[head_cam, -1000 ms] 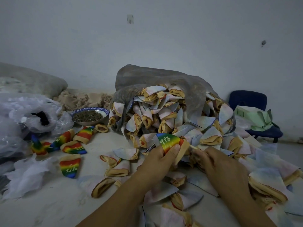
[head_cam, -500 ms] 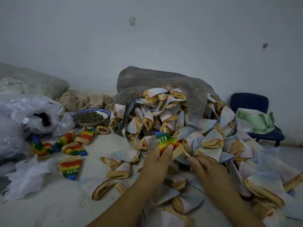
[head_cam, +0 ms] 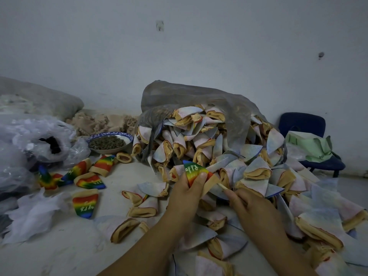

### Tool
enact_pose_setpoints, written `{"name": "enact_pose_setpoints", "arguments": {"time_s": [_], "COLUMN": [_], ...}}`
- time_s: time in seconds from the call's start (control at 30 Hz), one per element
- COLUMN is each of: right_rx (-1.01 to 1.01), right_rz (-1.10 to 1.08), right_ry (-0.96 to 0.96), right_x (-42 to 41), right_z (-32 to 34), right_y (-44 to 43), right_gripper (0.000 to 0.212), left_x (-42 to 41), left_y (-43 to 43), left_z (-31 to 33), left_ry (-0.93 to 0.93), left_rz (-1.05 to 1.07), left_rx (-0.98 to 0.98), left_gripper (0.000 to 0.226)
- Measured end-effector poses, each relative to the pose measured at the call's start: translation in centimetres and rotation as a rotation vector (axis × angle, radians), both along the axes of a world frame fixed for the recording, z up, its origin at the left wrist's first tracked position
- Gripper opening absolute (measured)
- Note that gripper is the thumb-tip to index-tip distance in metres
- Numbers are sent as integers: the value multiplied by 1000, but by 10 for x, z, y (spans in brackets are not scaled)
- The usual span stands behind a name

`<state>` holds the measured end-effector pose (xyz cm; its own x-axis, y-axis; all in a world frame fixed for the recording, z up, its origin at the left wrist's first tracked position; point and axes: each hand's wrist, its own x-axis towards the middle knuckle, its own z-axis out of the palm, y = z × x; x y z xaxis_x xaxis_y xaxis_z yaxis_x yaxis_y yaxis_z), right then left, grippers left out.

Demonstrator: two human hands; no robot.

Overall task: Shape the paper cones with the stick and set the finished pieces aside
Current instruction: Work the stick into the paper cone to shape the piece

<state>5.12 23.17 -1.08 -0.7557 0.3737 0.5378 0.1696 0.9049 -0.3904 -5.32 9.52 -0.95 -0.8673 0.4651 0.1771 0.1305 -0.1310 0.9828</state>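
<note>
My left hand (head_cam: 186, 193) grips a rainbow cone (head_cam: 193, 170) with white letters, its tip pointing up and left, thumb pressed on its face. My right hand (head_cam: 251, 206) pinches a thin pale stick (head_cam: 222, 186) whose far end goes into the cone's tan open end. A big pile of pale, tan-lined cones (head_cam: 215, 148) spills from a grey plastic bag (head_cam: 199, 100) just behind my hands. Several rainbow cones (head_cam: 85, 175) lie on the white surface at the left.
A blue-rimmed bowl of dark bits (head_cam: 110, 143) stands left of the pile. Clear plastic bags (head_cam: 35, 142) and white paper scraps (head_cam: 33, 214) fill the left edge. A dark blue chair (head_cam: 304, 126) with a green bag (head_cam: 310, 146) stands at the right by the wall.
My right hand has drawn back to the right, so more of the stick shows outside the cone. My left hand has tilted the cone slightly while still holding it.
</note>
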Motion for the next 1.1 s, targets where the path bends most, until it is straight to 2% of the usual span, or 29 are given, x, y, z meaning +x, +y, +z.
{"name": "enact_pose_setpoints", "arguments": {"time_s": [0.13,0.23,0.37,0.47,0.53,0.6,0.73,0.87,0.93,1.1], "right_rx": [-90,-151,-164,-183,-227,-293,-460,-650,-744,-752], "right_rz": [-68,-32,77,50,8,3,64,152,201,271], "right_ry": [25,59,-27,-37,-28,8,113,95,115,146], "right_x": [-3,-4,0,4,6,7,6,0,-2,-3], "right_z": [-4,-2,1,4,7,9,11,10,11,13], "right_y": [-8,-6,4,9,13,13,5,-9,-13,-18], "right_gripper": [56,56,50,48,39,34,41,53,48,26], "left_x": [3,8,5,-3,-4,-4,-2,5,10,17], "left_y": [3,4,-3,-6,-4,-3,-7,-2,0,2], "left_z": [0,1,1,5,9,9,10,10,9,5], "left_ry": [40,58,-119,-258,-315,-309,-266,-166,-162,-147], "left_rz": [26,26,52,51,19,26,-26,-83,-130,-224], "left_rx": [3,51,93,131,176,203,230,205,198,131], "left_gripper": [37,47,52,50,47,45,35,31,37,47]}}
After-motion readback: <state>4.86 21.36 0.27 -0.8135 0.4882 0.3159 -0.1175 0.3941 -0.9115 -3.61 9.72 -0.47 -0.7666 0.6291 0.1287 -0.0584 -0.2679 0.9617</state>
